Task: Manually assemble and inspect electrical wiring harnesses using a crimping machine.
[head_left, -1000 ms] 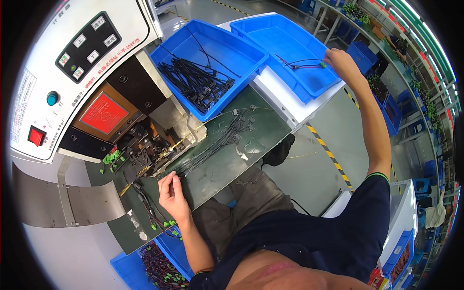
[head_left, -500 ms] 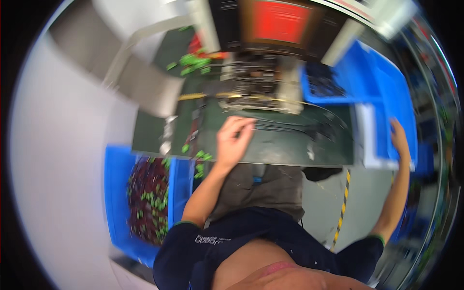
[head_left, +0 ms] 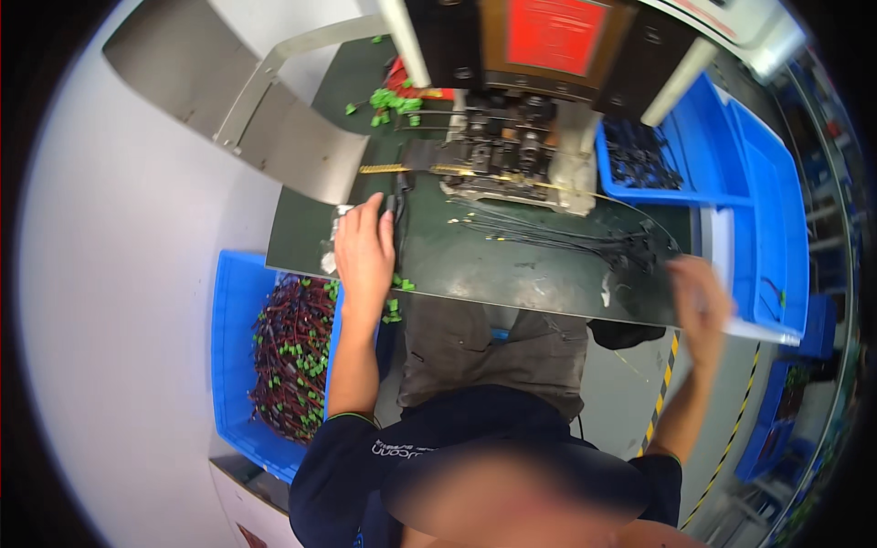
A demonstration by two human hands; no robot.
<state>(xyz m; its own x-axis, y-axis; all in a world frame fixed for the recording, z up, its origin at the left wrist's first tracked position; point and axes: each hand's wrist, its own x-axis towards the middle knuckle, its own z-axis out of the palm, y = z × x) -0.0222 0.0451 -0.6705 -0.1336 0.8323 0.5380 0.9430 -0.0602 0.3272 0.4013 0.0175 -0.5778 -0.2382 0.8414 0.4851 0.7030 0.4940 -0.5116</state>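
Note:
My left hand (head_left: 364, 248) is over the left part of the green table, fingers stretched out and apart. Its fingertips are right beside a dark cable piece (head_left: 400, 203); whether they touch it I cannot tell. By the right end of the table hovers my right hand (head_left: 702, 297), smeared by motion, its grip unclear. Left of that hand, a bundle of thin black cables (head_left: 566, 239) lies across the table, its dark connectors toward the right and bare tips toward the left.
A machine (head_left: 521, 137) with a red panel stands at the back. Blue bins (head_left: 772, 196) sit on the right, one with black parts. At lower left, a blue bin (head_left: 228, 365) holds dark red cables with green connectors. A bent metal sheet (head_left: 301, 151) rises at left.
My left hand has moved left from the cable bundle to the dark cable piece, its fingers opening out. My right hand has come left from the blue bin toward the table edge.

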